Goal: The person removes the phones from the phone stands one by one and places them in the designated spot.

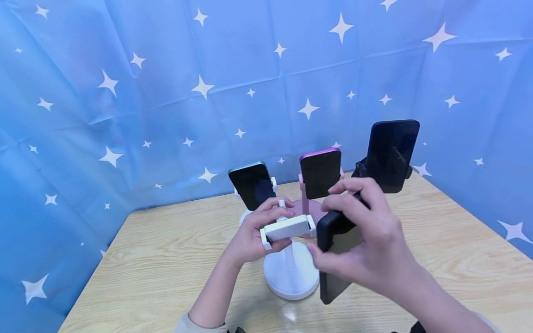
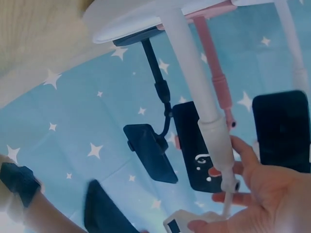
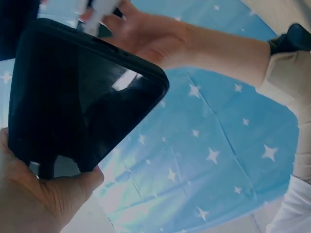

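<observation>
In the head view, my left hand (image 1: 249, 235) grips a white phone stand (image 1: 291, 283) by its holder at the top, thumb below and fingers behind. The holder's cradle (image 1: 288, 227) faces me and holds no phone. My right hand (image 1: 376, 245) pinches a black phone (image 1: 333, 286) by its edges, just right of the cradle and apart from it. The right wrist view shows that phone's dark glossy screen (image 3: 112, 97) tilted, with the thumb (image 3: 80, 187) at its lower edge. From the left wrist, the stand's white pole (image 2: 192, 68) rises past my fingers.
Behind stand a teal-edged phone (image 1: 251, 187) on a white stand, a purple-edged phone (image 1: 320, 173) on a pink stand, and a large black phone (image 1: 392, 155) on a black stand. The wooden table (image 1: 166, 259) ends at a blue star-patterned cloth (image 1: 158, 115).
</observation>
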`<state>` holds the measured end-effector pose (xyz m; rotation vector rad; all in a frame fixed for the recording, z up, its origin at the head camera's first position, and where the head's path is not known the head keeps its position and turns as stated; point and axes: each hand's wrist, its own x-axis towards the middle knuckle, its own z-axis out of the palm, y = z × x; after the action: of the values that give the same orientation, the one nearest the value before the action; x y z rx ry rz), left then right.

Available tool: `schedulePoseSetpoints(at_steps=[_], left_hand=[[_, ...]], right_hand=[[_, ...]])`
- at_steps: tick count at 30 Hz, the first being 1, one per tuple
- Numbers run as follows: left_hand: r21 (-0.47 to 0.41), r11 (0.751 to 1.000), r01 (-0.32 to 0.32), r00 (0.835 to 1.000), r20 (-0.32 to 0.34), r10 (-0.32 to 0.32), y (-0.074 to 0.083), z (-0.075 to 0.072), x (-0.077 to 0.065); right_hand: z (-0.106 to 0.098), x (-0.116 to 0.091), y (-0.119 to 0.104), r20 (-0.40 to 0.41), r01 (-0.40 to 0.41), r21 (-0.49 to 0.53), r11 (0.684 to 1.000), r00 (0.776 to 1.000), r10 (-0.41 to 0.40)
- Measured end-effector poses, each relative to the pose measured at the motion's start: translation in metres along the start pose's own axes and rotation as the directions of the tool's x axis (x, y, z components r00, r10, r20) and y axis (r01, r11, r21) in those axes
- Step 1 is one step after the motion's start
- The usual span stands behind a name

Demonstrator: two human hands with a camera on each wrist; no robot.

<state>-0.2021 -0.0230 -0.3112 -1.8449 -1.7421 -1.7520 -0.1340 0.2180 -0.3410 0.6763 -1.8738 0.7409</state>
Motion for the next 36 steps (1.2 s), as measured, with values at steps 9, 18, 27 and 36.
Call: schedulePoseSetpoints(at_steps=[9,18,27,36], left_hand=[[0.005,0.998,0.059,0.998,-0.034,-0.059,0.007,-0.011,-0.001],[0.057,0.995,0.076,0.996,-0.053,-0.073,0.018,-0.031,-0.013],[0.095,0.987,0.126,0.985,-0.134,-0.113,0.031,-0.062,-0.030],[0.149,0.977,0.152,0.951,-0.290,-0.103,0.035,-0.101,-0.042]], right_hand=[[-0.040,0.067,-0.088,0.156,-0.387,-0.338,0.858,0.876,0.457],[-0.030,0.045,-0.057,0.282,-0.497,-0.451,0.741,0.709,0.647],[-0.023,0.027,-0.040,0.338,-0.518,-0.506,0.690,0.617,0.711],[-0.018,0.010,-0.029,0.391,-0.495,-0.524,0.693,0.583,0.712]])
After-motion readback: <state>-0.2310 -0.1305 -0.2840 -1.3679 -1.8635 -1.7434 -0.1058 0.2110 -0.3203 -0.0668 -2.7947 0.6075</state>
